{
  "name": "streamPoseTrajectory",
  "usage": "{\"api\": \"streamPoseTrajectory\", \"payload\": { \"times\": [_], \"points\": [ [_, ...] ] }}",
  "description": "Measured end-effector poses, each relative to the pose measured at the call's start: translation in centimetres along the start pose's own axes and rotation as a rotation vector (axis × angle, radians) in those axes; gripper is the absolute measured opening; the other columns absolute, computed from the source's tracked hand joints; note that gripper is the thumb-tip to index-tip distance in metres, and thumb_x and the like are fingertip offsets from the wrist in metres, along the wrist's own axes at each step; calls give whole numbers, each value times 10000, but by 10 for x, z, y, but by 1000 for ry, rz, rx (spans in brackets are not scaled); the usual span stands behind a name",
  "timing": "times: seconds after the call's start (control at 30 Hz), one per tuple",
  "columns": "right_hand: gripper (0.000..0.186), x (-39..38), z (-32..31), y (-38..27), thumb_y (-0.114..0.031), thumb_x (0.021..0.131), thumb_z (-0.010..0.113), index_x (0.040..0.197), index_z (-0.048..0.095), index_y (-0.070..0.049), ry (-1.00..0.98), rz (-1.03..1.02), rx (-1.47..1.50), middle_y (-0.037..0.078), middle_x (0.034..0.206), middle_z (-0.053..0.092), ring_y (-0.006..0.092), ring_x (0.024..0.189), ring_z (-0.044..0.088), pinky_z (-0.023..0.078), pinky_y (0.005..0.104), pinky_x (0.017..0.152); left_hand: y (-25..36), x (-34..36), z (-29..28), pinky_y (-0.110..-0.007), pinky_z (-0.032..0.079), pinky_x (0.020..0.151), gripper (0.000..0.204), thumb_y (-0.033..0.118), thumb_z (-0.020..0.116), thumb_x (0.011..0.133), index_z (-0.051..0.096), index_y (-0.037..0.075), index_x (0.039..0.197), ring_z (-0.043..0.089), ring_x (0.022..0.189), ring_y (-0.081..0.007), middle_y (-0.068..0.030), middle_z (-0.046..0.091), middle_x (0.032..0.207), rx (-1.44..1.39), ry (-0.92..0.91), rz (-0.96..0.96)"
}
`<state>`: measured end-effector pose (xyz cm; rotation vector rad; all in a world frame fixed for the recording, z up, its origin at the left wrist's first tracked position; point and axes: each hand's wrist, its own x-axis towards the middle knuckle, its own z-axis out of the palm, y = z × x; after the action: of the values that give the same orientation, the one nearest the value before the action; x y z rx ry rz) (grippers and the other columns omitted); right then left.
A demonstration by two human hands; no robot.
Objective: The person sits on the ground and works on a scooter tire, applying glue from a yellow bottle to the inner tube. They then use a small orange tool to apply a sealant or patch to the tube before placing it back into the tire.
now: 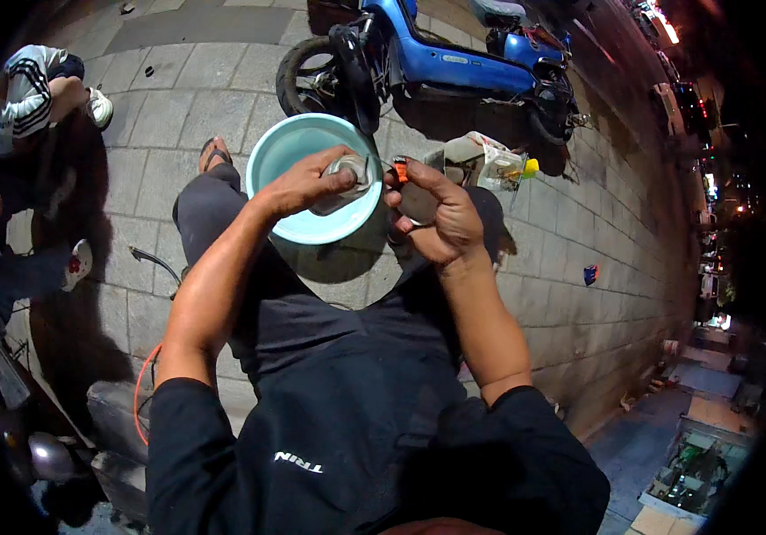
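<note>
My left hand [307, 185] is over a light-blue basin [261, 152], its thumb and fingers closed on a clear, shiny object [353, 168] whose kind I cannot make out. To the right of the basin's rim, my right hand [450, 209] pinches a small orange-and-black piece [401, 170] between thumb and fingertips. A dark grey, rounded surface [418, 203] shows within the curl of that hand; what it is stays unclear. The two hands are a short gap apart. My fingers partly hide both held things.
A blue scooter [472, 61] stands beyond the basin. A whitish container [497, 165] with a yellow cap is beside my right knee. A small blue-and-orange item [590, 275] lies on the paving [534, 312]. People [31, 94] sit at the left; an orange cord [140, 392] runs near my left elbow.
</note>
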<state>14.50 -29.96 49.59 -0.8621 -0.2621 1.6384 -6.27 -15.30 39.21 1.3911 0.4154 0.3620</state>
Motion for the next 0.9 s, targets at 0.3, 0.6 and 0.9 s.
{"api": "streamPoseTrajectory", "payload": {
  "times": [0.3,0.6,0.9],
  "points": [
    [236,-1,12,8,-237,1021,729,1120,716,-23,96,-26,-43,90,998,748,187,851,707,530,311,556,19,-2,3,-324,506,915,524,449,712,978,623,65,1323,614,1019,-156,-59,671,1116,276,96,20],
    [194,19,2,13,-226,1014,739,1125,697,-72,147,33,69,81,1014,735,203,847,691,520,312,569,20,-5,8,-312,512,973,412,323,660,1007,709,20,1282,650,1066,-158,-63,709,1123,-19,190,5],
    [293,25,-6,1,-270,1015,754,1197,724,-42,165,-104,-276,51,961,732,128,784,666,486,250,560,11,0,1,-291,499,876,375,334,556,1124,692,12,1258,608,969,-109,-18,677,1051,49,129,39]
  ]
}}
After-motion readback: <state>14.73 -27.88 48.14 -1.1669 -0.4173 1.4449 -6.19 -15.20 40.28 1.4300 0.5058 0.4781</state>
